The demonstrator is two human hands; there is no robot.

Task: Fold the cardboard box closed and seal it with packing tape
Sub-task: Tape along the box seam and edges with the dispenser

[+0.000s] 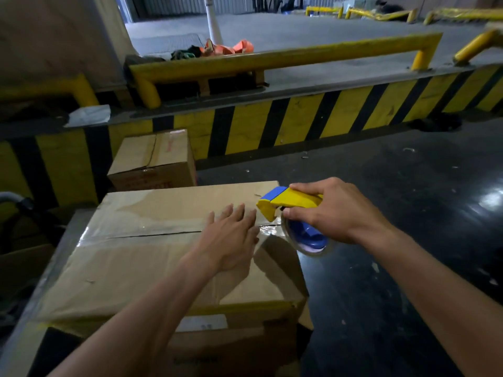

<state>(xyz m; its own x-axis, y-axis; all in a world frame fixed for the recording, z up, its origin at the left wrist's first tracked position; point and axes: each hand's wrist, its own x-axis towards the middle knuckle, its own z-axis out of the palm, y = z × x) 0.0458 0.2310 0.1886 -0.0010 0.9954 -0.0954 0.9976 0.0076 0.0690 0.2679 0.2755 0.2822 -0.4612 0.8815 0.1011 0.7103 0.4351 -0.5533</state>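
A large brown cardboard box [152,270] lies in front of me with its top flaps folded shut along a centre seam. Clear tape shines along the left part of that seam. My left hand [231,238] rests flat on the box top, fingers spread, beside the seam's right end. My right hand [337,210] grips a yellow and blue tape dispenser [285,204] at the box's right edge. Its clear tape roll [307,238] hangs below my palm, and a strip of tape runs from it onto the box edge.
A smaller cardboard box [153,159] stands behind the large one. A yellow and black striped dock wall [299,118] with yellow guard rails [285,54] runs across the back. Dark glossy floor [408,200] spreads to the right. A trolley handle [11,198] shows at the left.
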